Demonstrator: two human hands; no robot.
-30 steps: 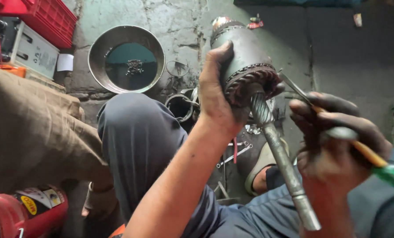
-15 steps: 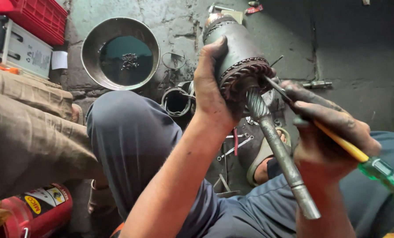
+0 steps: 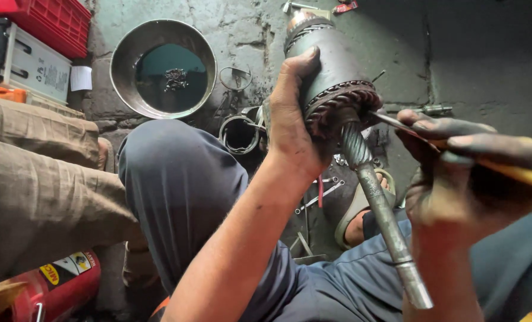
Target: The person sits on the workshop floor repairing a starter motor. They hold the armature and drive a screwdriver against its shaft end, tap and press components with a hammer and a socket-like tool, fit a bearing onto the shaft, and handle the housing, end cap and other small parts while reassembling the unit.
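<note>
My left hand (image 3: 293, 122) grips a grey motor armature (image 3: 328, 71) around its body, held up with its long steel shaft (image 3: 380, 211) pointing down toward me. The dark copper windings (image 3: 343, 107) ring the lower end of the body. My right hand (image 3: 471, 176), grimy with grease, holds a yellow-handled screwdriver (image 3: 516, 172). Its thin metal blade (image 3: 391, 121) touches the windings at the right side of the armature.
A round metal bowl (image 3: 126, 56) with dark liquid and small parts leans by the wall. A red crate (image 3: 54, 21) and a grey box (image 3: 33, 68) stand at the upper left, a red cylinder (image 3: 60, 286) at the lower left. Metal rings (image 3: 237, 132) and small tools lie on the floor beyond my knee (image 3: 170, 173).
The screwdriver blade has moved in closer against the windings. The view has shifted slightly, bringing the armature and both hands a little left and lower.
</note>
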